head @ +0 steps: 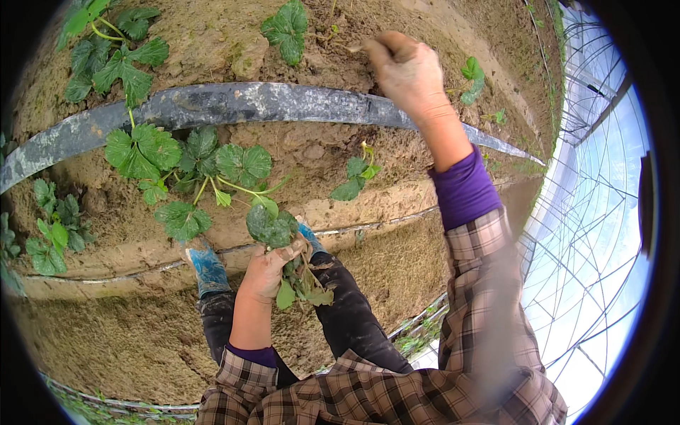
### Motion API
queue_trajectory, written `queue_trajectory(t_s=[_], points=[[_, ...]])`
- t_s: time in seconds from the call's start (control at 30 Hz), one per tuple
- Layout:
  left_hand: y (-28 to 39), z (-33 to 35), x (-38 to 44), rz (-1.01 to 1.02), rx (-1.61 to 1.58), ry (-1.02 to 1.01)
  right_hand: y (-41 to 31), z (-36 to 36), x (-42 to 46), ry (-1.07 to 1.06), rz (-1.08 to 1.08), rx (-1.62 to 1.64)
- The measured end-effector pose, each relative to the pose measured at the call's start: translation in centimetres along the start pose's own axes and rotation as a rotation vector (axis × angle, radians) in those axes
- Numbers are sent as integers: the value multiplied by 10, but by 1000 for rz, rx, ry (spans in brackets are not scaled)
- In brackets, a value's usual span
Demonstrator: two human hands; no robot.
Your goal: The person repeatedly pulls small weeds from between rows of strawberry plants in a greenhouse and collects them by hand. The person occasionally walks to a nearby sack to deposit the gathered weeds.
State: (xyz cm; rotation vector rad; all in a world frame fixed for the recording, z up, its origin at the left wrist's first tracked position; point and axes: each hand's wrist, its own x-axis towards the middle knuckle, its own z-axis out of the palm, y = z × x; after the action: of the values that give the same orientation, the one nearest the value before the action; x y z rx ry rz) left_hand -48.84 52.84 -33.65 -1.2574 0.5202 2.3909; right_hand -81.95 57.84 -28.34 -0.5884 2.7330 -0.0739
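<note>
My left hand (276, 265) is closed around a bunch of leafy strawberry cuttings (305, 284), some green and some withered, in front of my legs. Beyond the black drip tape, my right hand (401, 69) is raised over the soil with its fingers bent together; a small pale tip shows at the fingers, too small to name. Left of it grows a strawberry leaf (287, 32) by a thin stem. A larger strawberry plant (196, 164) spreads on the near side of the tape, and a small strawberry plant (356, 178) stands between the two hands.
A flat grey-black drip tape (239, 103) crosses the soil bed. More strawberry plants (114, 58) grow at the upper left and the left edge (56, 231). A thin pale line (372, 226) runs along the bed's near side. Blue boots (207, 268) stand at that edge. Greenhouse framing (589, 186) shows right.
</note>
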Motion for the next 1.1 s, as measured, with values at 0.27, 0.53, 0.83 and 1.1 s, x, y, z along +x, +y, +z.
queue_trajectory(t_s=[0.27, 0.53, 0.83, 1.1], points=[[-4, -2, -1, 28, 100, 41, 6, 10, 15, 99, -265, -238], [-2, 1, -4, 10, 54, 15, -19, 30, 29, -44, -267, -358], [-3, -5, 0, -42, -109, -5, -38, 25, 27, -169, -102, -293], [-6, -11, 2, -57, -208, 5, 3, -13, 18, 18, 73, -324]])
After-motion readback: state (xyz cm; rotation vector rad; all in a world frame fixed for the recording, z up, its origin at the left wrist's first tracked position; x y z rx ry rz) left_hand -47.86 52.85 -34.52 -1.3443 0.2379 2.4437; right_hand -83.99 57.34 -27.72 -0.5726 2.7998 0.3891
